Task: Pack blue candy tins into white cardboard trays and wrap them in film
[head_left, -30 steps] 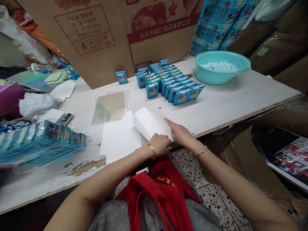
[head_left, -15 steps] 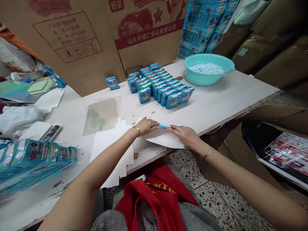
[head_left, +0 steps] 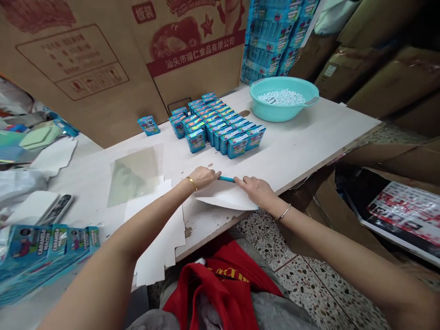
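Head view. White sheet lies on the bench near its front edge, directly before the wearer; smooth thin card, near side bowed upward, a narrow blue strip along its far side. Left hand at the strip's left end, fingers curled and pinching it; right hand at the other end, fingers bent close together, pinching the fold. Sheet's middle lies between them.

Around: loose white sheets in an uneven pile, partly covered by the left forearm and overhanging the bench front. Beyond the pile, a translucent greenish sheet, flat. Left foreground crowded by glossy blue packs in clear film. Past the hands, rows of small blue boxes, upright, block-shaped, shiny-topped; one single box apart, near the tall brown carton that closes off the back. Right of the rows, a round turquoise plastic basin with small white pellets. Bench top pale, its coating chipped in brown patches.
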`<state>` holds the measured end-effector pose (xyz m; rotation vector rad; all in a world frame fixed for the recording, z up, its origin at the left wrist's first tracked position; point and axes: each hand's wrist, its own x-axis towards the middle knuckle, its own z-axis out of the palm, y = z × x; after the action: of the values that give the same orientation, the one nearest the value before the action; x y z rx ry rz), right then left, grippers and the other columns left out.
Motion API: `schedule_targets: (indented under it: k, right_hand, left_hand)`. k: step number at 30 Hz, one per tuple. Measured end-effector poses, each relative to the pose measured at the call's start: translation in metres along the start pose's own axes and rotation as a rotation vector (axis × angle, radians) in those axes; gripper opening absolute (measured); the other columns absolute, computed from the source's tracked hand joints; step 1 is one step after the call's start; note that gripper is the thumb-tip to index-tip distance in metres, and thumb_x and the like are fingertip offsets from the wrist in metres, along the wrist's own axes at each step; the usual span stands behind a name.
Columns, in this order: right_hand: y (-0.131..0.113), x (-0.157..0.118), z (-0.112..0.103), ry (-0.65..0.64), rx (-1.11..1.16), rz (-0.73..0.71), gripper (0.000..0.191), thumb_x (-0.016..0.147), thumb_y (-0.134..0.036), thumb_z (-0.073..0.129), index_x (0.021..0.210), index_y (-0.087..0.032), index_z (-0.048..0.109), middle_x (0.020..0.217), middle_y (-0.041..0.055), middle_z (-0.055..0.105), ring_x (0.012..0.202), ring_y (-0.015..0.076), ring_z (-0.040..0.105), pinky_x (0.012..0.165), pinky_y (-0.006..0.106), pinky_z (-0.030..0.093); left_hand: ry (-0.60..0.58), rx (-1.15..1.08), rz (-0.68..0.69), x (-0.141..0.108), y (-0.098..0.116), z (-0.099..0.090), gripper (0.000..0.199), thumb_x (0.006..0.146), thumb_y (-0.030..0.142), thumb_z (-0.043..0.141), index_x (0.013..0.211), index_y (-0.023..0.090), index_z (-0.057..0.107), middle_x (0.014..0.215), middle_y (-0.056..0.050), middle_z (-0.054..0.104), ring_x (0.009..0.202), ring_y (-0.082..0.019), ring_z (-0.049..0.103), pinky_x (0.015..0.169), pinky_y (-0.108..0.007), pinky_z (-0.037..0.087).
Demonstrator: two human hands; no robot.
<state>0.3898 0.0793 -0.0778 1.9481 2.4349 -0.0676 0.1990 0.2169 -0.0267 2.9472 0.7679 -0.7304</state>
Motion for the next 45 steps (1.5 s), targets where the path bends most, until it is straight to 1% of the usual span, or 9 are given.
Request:
schedule_targets:
  k: [5,8,14,18,22,27,33,37,45]
  right_hand:
    - [-0.008,-0.005,-0.009,0.010,0.101,-0.006,0.052,0.099,-0.040,0.032,0.147,-0.019,0.032,0.121,0.0154,0.060,0.101,0.0280,0.056,0.076,0.035,0.043]
    - [-0.007,-0.004,-0.013,-0.004,0.213,0.009,0.051,0.100,-0.042,0.027,0.146,-0.020,0.035,0.131,0.0136,0.056,0.106,0.0275,0.056,0.080,0.035,0.043]
    - [0.008,0.018,-0.020,-0.155,0.386,0.147,0.040,0.092,-0.035,0.051,0.128,-0.019,0.055,0.120,0.0106,0.063,0.106,0.0236,0.059,0.080,0.030,0.045]
    - [0.011,0.032,-0.022,-0.183,0.339,0.198,0.023,0.085,-0.029,0.057,0.106,-0.021,0.063,0.108,0.0076,0.067,0.099,0.0244,0.062,0.071,0.029,0.044]
    - [0.011,0.036,-0.022,-0.153,0.312,0.117,0.017,0.088,-0.025,0.053,0.101,-0.021,0.064,0.108,0.0083,0.068,0.100,0.0254,0.062,0.073,0.031,0.044]
    - [0.022,0.034,-0.016,-0.169,0.170,-0.122,0.025,0.090,-0.011,0.041,0.105,-0.014,0.061,0.100,0.0132,0.068,0.091,0.0236,0.064,0.071,0.031,0.043]
    - [0.024,0.030,-0.013,-0.101,0.043,-0.227,0.027,0.093,-0.007,0.035,0.107,-0.012,0.057,0.097,0.0123,0.065,0.089,0.0246,0.062,0.068,0.032,0.042]
    - [0.017,0.029,-0.016,-0.096,-0.027,-0.216,0.027,0.094,-0.008,0.032,0.108,-0.011,0.055,0.099,0.0144,0.062,0.088,0.0265,0.061,0.061,0.033,0.040]
    - [0.019,0.030,-0.011,-0.088,-0.068,-0.187,0.027,0.096,-0.011,0.031,0.114,-0.015,0.051,0.099,0.0153,0.062,0.088,0.0260,0.059,0.058,0.031,0.036]
  left_hand:
    - [0.012,-0.074,0.143,-0.007,-0.002,0.006,0.068,0.094,0.053,0.036,0.150,0.017,0.024,0.144,-0.017,0.046,0.128,-0.031,0.045,0.101,-0.039,0.034]
    - [-0.017,-0.151,0.096,-0.009,-0.005,0.010,0.061,0.097,0.050,0.027,0.149,0.020,0.024,0.152,-0.013,0.036,0.134,-0.029,0.037,0.105,-0.041,0.030]
    - [0.030,-0.237,-0.003,0.004,-0.002,0.006,0.045,0.085,0.046,0.057,0.123,0.023,0.054,0.123,-0.009,0.058,0.125,-0.027,0.047,0.096,-0.038,0.042]
    - [0.013,-0.223,-0.072,0.016,0.006,-0.002,0.023,0.082,0.036,0.059,0.101,0.022,0.061,0.107,-0.005,0.067,0.099,-0.022,0.062,0.091,-0.035,0.046]
    - [-0.046,-0.126,0.035,0.023,0.008,-0.012,0.011,0.082,0.031,0.056,0.085,0.022,0.062,0.091,-0.002,0.070,0.092,-0.022,0.064,0.102,-0.040,0.038]
    - [-0.122,0.017,0.120,0.031,0.012,-0.018,0.018,0.080,0.026,0.057,0.097,0.021,0.063,0.090,-0.007,0.071,0.089,-0.026,0.065,0.094,-0.046,0.041]
    - [-0.153,0.039,0.114,0.035,0.030,-0.013,0.025,0.087,0.020,0.050,0.110,0.016,0.058,0.097,-0.015,0.070,0.092,-0.030,0.067,0.076,-0.039,0.048]
    - [-0.144,0.026,0.052,0.033,0.036,-0.012,0.025,0.093,0.017,0.040,0.109,0.014,0.059,0.094,-0.015,0.071,0.093,-0.028,0.067,0.077,-0.036,0.048]
    - [-0.129,0.068,0.077,0.033,0.034,-0.004,0.031,0.095,0.015,0.032,0.116,0.015,0.054,0.095,-0.015,0.069,0.091,-0.027,0.066,0.076,-0.036,0.047]
